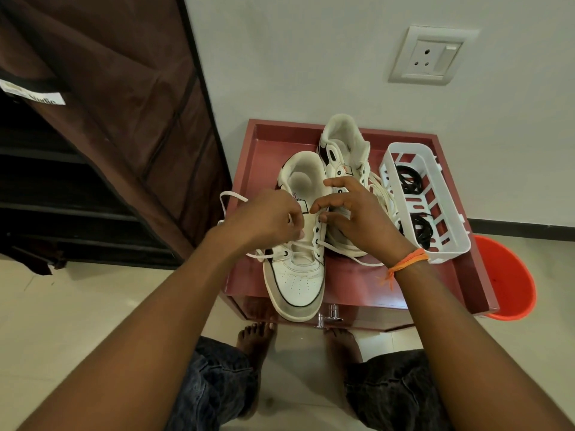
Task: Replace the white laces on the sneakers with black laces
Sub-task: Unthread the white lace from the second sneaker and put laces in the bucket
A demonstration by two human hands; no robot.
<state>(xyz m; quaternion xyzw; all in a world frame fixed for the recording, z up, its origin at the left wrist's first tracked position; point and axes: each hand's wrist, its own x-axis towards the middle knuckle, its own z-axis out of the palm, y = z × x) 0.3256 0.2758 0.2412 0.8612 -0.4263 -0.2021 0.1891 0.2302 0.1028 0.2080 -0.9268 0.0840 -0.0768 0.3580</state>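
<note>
On the red surface [348, 284], the near sneaker [297, 275] sits left of the white basket [448, 244] holding black laces [409, 181]. Left hand [267, 217] pinches its white lace [231, 197]; right hand [357, 213] hovers loosely curled, holding nothing.

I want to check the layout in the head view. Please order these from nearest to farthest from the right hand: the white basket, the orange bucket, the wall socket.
1. The white basket, just right of the right hand, on the red tray.
2. The orange bucket, on the floor, lower right, beyond the tray's edge.
3. The wall socket, high on the wall, upper right.
</note>
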